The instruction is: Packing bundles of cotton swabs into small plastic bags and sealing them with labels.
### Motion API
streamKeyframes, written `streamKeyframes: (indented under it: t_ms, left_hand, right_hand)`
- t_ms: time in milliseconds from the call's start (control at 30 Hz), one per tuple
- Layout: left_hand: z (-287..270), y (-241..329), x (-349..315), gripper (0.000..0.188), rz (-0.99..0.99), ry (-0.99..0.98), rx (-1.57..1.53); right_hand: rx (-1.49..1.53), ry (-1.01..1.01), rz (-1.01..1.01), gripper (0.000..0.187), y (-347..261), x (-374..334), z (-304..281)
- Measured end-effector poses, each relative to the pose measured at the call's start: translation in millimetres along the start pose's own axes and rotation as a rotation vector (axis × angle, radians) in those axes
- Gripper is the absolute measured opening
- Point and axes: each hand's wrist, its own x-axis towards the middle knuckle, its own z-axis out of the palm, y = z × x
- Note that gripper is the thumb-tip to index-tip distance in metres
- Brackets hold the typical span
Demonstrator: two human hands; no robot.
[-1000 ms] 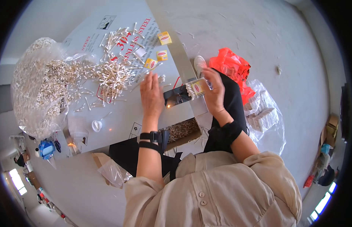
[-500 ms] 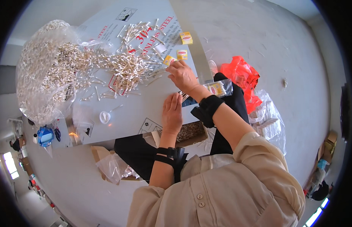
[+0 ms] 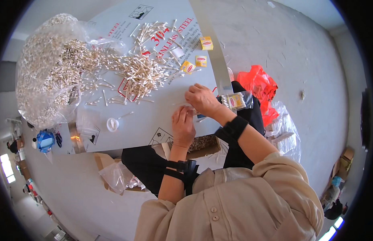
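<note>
My left hand (image 3: 183, 126) is low over the table near its front edge, its fingers bent around the end of a small bundle of cotton swabs (image 3: 196, 113). Just above and to the right, my right hand (image 3: 202, 99) has its fingers curled down close to the same bundle; what its fingertips hold is hidden. Beside my right wrist lies a clear bag of cotton swabs (image 3: 235, 101) with a yellow label. A yellow card (image 3: 188, 67) lies beyond my hands, near two smaller-looking yellow pieces (image 3: 201, 61) (image 3: 206, 43).
A big heap of loose cotton swabs (image 3: 144, 76) spills from a large clear sack (image 3: 42, 76) at the left. A small round white container (image 3: 112, 125) stands near the front. Below the table edge is an open carton (image 3: 204, 150); a red plastic bag (image 3: 258, 86) lies right.
My right hand has drawn back from the yellow card toward my left hand. A few cotton swabs now lie beside that card. The view has shifted slightly.
</note>
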Motion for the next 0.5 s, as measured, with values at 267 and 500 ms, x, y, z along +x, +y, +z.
streamKeyframes:
  t_ms: [267, 500]
  left_hand:
    - [-28, -47, 20, 0.04, -0.179, 0.268, 0.03]
    - [-54, -113, 38, 0.056, -0.437, 0.314, 0.17]
  right_hand:
    - [0.186, 0.054, 0.091, 0.059, -23, -55, -48]
    - [0.139, 0.034, 0.124, 0.072, -18, -69, -30]
